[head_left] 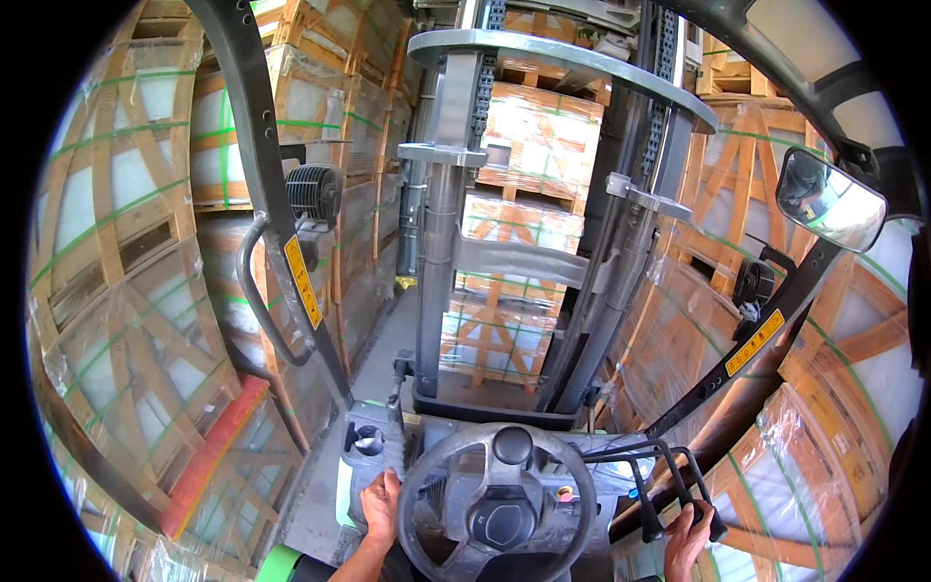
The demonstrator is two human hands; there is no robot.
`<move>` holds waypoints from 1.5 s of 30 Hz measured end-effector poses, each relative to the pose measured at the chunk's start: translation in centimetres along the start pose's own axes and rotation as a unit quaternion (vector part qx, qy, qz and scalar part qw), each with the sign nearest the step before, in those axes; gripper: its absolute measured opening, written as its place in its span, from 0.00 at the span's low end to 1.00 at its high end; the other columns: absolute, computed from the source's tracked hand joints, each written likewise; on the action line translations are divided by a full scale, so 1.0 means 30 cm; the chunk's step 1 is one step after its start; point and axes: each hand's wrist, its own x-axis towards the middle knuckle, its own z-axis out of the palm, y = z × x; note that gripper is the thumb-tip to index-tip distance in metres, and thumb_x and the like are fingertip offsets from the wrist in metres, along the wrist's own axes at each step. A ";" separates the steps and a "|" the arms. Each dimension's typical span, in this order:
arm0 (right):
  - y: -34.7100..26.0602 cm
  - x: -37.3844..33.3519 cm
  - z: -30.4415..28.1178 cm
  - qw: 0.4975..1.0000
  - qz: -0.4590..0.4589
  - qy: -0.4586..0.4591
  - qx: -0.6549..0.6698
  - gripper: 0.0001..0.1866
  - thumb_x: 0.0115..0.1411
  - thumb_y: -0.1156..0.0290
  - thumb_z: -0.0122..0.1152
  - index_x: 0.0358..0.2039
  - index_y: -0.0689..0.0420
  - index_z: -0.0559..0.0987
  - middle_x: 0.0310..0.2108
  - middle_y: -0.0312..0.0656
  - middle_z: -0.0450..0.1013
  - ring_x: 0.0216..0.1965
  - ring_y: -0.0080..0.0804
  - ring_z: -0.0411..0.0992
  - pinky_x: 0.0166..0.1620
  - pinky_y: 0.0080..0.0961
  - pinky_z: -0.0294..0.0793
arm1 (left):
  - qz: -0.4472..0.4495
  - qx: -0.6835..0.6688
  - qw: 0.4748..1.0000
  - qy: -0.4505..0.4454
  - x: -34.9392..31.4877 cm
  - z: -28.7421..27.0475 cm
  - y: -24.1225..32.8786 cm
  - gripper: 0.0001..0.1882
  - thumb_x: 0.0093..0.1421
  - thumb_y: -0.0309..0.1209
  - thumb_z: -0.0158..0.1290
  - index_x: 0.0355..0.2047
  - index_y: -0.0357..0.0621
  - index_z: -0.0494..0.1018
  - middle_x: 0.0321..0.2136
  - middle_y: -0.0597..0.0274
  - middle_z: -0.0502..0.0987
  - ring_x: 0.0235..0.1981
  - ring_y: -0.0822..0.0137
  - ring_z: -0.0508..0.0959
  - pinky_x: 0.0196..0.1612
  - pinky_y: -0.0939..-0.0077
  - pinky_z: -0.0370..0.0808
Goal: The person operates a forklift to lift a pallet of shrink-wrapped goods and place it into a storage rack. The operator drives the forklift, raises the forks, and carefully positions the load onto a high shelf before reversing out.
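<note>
My left hand (381, 506) is closed beside the left rim of the steering wheel (433, 563), near the grey side console (364, 466). What its fingers hold, if anything, is hidden. A round black spinner knob (512, 445) sits at the top of the wheel, which neither hand touches. On the right, several bent black control levers (689, 475) reach out from the dashboard. My right hand (687, 538) has its fingers around the knob of one of the outer levers. The forklift mast (444, 223) rises straight ahead, with wrapped crates (533, 228) stacked beyond it.
Tall stacks of wooden crates with green straps stand close on the left (126, 242) and right (747, 175). A red beam (215, 456) lies at the left crates. A strip of floor (383, 339) runs ahead. A mirror (831, 199) hangs by the right cab pillar (727, 373).
</note>
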 end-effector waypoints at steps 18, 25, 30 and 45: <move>0.012 -0.091 -0.074 0.998 -0.024 -0.019 -0.050 0.15 0.67 0.66 0.59 0.47 0.64 0.74 0.32 0.41 0.73 0.28 0.24 0.69 0.31 0.23 0.73 | 0.053 0.056 0.997 0.019 -0.049 -0.032 -0.010 0.22 0.68 0.38 0.47 0.23 0.32 0.73 0.17 0.42 0.73 0.19 0.50 0.74 0.28 0.57 0.69; -0.031 -0.109 -0.079 0.999 -0.026 -0.023 -0.036 0.15 0.67 0.64 0.59 0.46 0.62 0.74 0.30 0.40 0.72 0.26 0.23 0.68 0.27 0.22 0.73 | 0.013 0.049 0.998 0.026 -0.093 -0.034 0.024 0.22 0.69 0.39 0.46 0.24 0.32 0.73 0.18 0.40 0.74 0.19 0.45 0.74 0.28 0.55 0.70; -0.032 -0.115 -0.075 1.000 -0.014 -0.026 0.009 0.14 0.67 0.64 0.59 0.45 0.62 0.74 0.28 0.39 0.71 0.25 0.22 0.67 0.27 0.21 0.72 | 0.021 0.045 0.998 0.032 -0.094 -0.028 0.010 0.23 0.69 0.39 0.46 0.24 0.32 0.73 0.19 0.40 0.75 0.20 0.45 0.76 0.28 0.56 0.70; -0.118 -0.133 -0.072 0.988 -0.007 0.016 -0.154 0.16 0.65 0.64 0.61 0.47 0.62 0.74 0.35 0.49 0.74 0.33 0.38 0.74 0.37 0.34 0.74 | -0.006 -0.021 1.000 0.020 -0.093 -0.031 -0.039 0.23 0.69 0.40 0.47 0.26 0.31 0.74 0.18 0.44 0.75 0.18 0.56 0.72 0.29 0.60 0.70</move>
